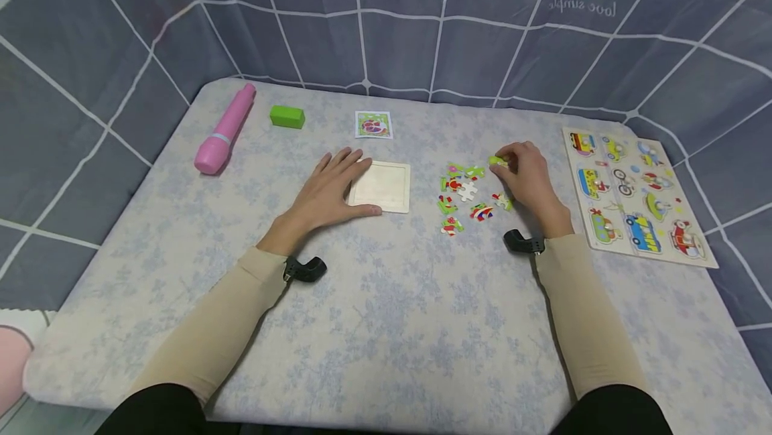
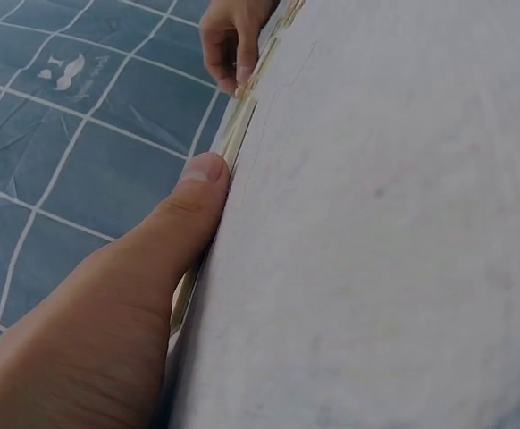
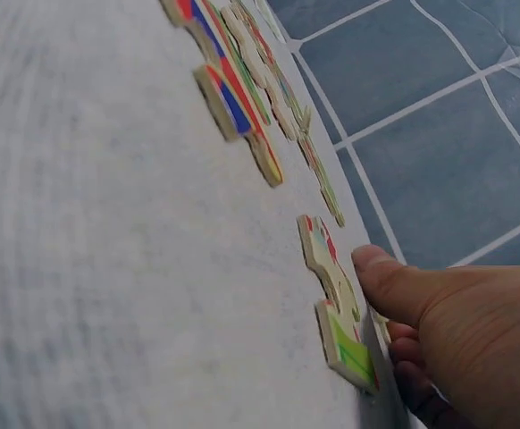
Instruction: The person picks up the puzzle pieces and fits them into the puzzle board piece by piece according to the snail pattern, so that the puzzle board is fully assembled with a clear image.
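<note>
My left hand lies with its fingers spread at the left side of a square wooden puzzle tray. Its thumb runs along the tray's near edge. To the right, my right hand pinches a green jigsaw piece between thumb and fingertips, low over the table. Most of that piece is hidden behind the hand in the right wrist view. Several loose jigsaw pieces are spread between the tray and the right hand, one of them plain side up. Another piece lies just beside the right thumb.
Behind the tray lies a small picture card. A green block and a pink microphone-shaped object are at the back left. On the right, a large vehicle picture board reaches the table edge. A dark checked curtain hangs behind.
</note>
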`<action>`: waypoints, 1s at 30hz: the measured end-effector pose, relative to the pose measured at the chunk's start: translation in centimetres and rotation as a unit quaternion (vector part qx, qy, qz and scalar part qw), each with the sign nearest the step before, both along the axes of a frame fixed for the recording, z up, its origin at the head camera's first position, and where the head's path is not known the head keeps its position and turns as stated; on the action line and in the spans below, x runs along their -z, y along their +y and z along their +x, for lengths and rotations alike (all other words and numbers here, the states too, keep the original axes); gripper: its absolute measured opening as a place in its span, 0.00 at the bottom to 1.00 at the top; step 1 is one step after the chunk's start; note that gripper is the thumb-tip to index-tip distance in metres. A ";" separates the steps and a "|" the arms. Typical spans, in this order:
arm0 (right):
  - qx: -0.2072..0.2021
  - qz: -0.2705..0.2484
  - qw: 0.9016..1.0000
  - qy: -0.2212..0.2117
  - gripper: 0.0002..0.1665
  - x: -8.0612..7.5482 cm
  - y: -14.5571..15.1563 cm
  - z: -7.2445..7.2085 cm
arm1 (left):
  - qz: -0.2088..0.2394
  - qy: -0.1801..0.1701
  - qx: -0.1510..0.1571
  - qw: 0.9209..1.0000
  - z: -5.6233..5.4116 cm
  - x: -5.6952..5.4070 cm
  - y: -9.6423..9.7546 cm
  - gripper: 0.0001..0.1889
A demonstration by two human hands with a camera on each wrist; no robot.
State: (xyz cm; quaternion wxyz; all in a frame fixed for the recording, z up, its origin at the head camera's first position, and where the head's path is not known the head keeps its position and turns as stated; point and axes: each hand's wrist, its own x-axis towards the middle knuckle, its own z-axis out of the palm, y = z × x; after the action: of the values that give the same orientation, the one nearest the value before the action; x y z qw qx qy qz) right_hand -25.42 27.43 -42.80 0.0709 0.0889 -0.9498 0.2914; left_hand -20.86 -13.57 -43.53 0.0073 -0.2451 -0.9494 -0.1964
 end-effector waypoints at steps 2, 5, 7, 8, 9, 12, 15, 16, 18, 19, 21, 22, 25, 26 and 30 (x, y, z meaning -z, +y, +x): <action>0.017 -0.009 1.000 0.002 0.19 0.0 0.0 0.1 | 0.002 0.004 -0.001 1.000 0.0 0.0 -0.1 0.56; 0.040 -0.033 0.999 0.009 0.21 0.2 0.2 0.1 | 0.003 0.004 -0.001 1.000 0.1 0.0 -0.2 0.56; 0.048 -0.050 0.998 0.016 0.20 0.4 0.2 0.2 | 0.003 0.002 -0.001 1.000 0.2 0.0 -0.2 0.56; 0.050 -0.061 0.997 0.022 0.19 0.5 0.2 0.2 | 0.004 0.001 -0.002 1.000 0.2 0.0 -0.2 0.56; 0.051 -0.069 0.996 0.030 0.18 0.6 0.2 0.2 | 0.003 0.001 -0.002 1.000 0.2 0.0 -0.2 0.56; 0.051 -0.085 0.994 0.048 0.13 0.5 0.1 0.2 | 0.002 0.001 -0.003 1.000 0.3 0.0 -0.1 0.56; 0.045 -0.094 0.993 0.046 0.13 0.2 -0.3 0.3 | 0.000 0.000 -0.003 1.000 0.2 0.0 -0.2 0.56; 0.044 -0.095 0.994 0.044 0.13 0.0 -0.5 0.3 | -0.001 -0.001 -0.004 1.000 0.2 0.1 -0.2 0.56; 0.042 -0.098 0.993 0.040 0.14 -0.5 -1.0 0.4 | -0.003 -0.002 -0.004 1.000 0.1 0.1 -0.2 0.56; 0.041 -0.100 0.993 0.043 0.13 -0.8 -1.3 0.4 | -0.004 -0.002 -0.005 1.000 0.1 0.1 -0.3 0.56; 0.041 -0.103 0.992 0.055 0.12 -1.4 -2.0 0.4 | -0.003 -0.001 -0.006 1.000 0.0 0.1 -0.3 0.56; 0.042 -0.104 0.992 0.063 0.11 -1.7 -2.4 0.4 | -0.003 0.001 -0.007 1.000 0.0 0.1 -0.3 0.56; 0.042 -0.118 0.989 0.077 0.09 -2.5 -3.6 0.7 | -0.001 0.004 -0.008 1.000 0.0 0.1 -0.3 0.56; 0.040 -0.124 0.988 0.078 0.09 -2.8 -4.1 0.9 | -0.001 0.004 -0.007 1.000 -0.1 0.1 -0.3 0.56; 0.023 -0.158 0.985 0.059 0.09 -3.3 -6.6 1.6 | 0.002 0.002 -0.004 1.000 -0.1 0.1 -0.1 0.56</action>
State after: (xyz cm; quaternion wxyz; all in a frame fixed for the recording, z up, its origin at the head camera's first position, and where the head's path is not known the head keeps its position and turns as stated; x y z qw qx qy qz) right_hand -23.77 20.87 -39.50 0.1470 0.0714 -0.8876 0.4307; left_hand -20.97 -13.70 -43.59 0.0107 -0.2417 -0.9499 -0.1980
